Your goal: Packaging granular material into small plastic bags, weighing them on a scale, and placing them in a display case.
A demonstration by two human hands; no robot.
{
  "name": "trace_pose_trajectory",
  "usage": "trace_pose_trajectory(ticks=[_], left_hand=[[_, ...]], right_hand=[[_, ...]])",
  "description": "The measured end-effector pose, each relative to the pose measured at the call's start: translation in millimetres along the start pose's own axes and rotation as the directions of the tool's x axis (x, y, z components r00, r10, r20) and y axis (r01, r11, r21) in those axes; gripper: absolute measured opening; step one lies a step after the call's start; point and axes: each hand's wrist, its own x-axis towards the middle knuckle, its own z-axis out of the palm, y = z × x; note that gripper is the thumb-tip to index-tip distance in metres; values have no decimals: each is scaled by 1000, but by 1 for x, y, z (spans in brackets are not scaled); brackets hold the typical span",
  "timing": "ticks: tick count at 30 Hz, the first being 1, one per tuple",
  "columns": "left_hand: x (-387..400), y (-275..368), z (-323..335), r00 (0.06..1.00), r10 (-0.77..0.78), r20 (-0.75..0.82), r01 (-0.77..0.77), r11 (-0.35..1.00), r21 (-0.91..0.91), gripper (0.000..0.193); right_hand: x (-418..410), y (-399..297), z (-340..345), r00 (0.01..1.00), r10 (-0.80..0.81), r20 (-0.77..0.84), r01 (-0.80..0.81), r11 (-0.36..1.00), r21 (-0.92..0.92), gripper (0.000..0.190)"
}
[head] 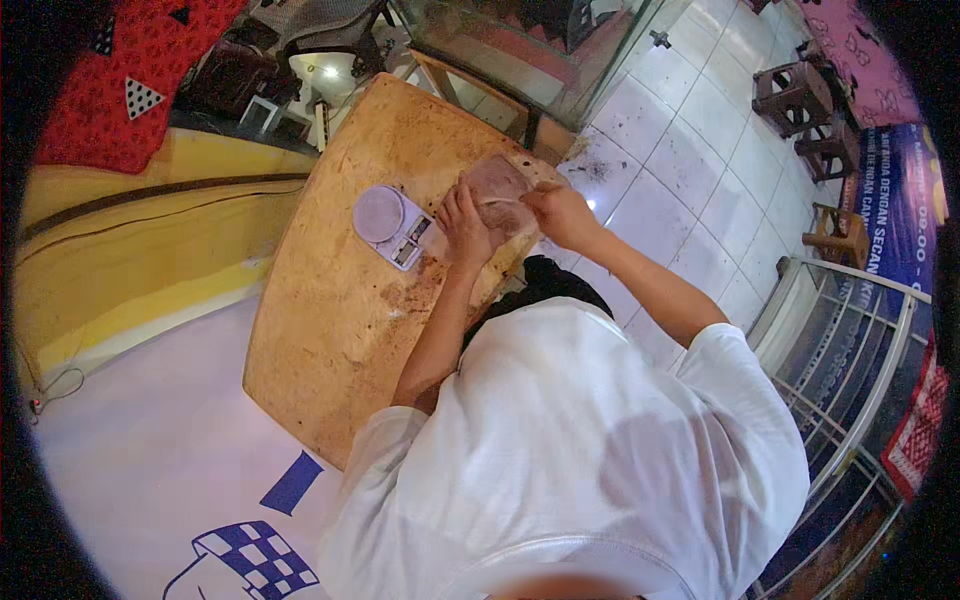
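Observation:
Above the far right part of a worn wooden table (330, 315), my left hand (469, 225) rests with its fingers on a clear plastic bag (499, 187) with pale brownish contents. My right hand (561, 214) pinches the bag's right edge between thumb and fingers. What fills the bag cannot be told. Just left of my left hand, a white digital kitchen scale (394, 227) with a round platform lies on the tabletop, nothing on it. Dark stains mark the wood near the scale.
A glass display case (517, 52) stands beyond the table. Brown plastic stools (793, 97) and a metal rack (840, 375) are on the right. A yellow wall (150, 217) with a cable runs along the left. White floor tiles (675, 165) show at the right.

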Motion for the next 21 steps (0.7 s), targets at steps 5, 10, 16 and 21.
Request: trace_pose_trajectory(ticks=[5, 10, 16, 21], left_hand=[[-8, -28, 14, 992, -120, -50, 126, 982, 139, 104], [-13, -36, 23, 980, -200, -24, 201, 961, 188, 102], [-6, -41, 26, 982, -184, 47, 167, 954, 248, 101], [0, -54, 41, 985, -166, 42, 155, 968, 196, 100]], right_hand=[[-19, 41, 7, 981, 193, 8, -194, 980, 41, 20], [-42, 62, 38, 938, 343, -36, -345, 936, -64, 18], [-49, 73, 70, 912, 402, -78, -408, 910, -77, 24], [-61, 78, 97, 911, 408, -58, -399, 909, 120, 26]])
